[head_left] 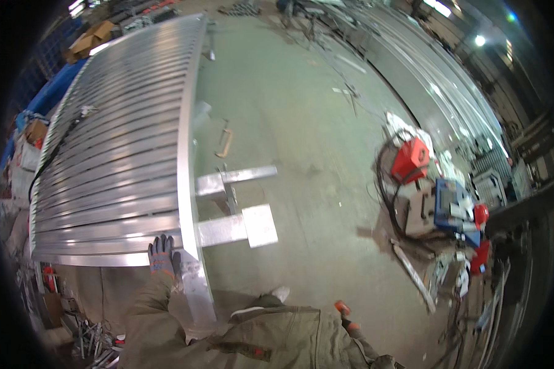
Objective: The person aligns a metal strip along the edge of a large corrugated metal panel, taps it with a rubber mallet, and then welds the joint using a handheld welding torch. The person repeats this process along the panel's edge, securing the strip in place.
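Slatted metal panel [126, 126] lies at my left; from here I see my gloved left hand [162, 261] on its near corner, fingers extended, gripping nothing. Whether my right hand grips the orange-ended object [343, 307], I can't tell. Slats [111, 195] already span the frame [185, 160], I judge; what's left doesn't show. Metal bars [223, 231] jut out over green floor [301, 117].

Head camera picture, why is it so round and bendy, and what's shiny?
Head view: the fisheye lens bows straight edges and leaves dark, rounded sides; in the head view too, a small round white lamp glares at upper right, and the long ribbed silver metal panel shows pale shiny streaks.
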`<state>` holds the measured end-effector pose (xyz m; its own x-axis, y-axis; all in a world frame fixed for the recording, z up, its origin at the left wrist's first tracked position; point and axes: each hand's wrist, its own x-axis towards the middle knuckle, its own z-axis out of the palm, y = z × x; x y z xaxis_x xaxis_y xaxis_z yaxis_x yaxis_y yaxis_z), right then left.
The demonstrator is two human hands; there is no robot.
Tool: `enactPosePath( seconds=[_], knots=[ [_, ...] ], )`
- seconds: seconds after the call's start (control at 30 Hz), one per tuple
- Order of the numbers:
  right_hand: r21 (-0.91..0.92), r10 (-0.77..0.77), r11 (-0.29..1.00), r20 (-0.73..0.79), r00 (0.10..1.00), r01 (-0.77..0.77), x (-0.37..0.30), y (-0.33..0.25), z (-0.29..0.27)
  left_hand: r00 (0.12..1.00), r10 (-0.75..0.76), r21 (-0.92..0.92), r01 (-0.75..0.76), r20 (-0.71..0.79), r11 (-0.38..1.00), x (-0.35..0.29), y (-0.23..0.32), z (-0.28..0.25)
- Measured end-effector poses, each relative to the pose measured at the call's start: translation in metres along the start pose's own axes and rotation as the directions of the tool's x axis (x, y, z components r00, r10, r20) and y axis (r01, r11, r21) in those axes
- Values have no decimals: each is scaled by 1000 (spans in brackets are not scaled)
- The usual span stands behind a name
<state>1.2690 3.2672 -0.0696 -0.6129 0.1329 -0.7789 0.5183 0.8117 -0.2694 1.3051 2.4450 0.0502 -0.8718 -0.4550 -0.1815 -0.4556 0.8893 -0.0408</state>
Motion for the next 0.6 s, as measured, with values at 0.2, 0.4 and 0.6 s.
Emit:
enactPosePath(
  seconds=[0.2, 0.4, 0.6],
  knots=[
    [-60, -83, 995, 12, 996, 84, 132, -103, -118, 972, -236, -107, 237, 16, 966, -6, 18, -8],
    [-215, -133, 967, 40, 990, 139, 247, -152, -243, 589, -808, -276, 776, -3, 567, 34, 81, 45],
    [-479, -219, 838, 146, 965, 263, 355, -239, -395, -101, -992, -302, 950, -78, -73, 88, 139, 85]
  ],
)
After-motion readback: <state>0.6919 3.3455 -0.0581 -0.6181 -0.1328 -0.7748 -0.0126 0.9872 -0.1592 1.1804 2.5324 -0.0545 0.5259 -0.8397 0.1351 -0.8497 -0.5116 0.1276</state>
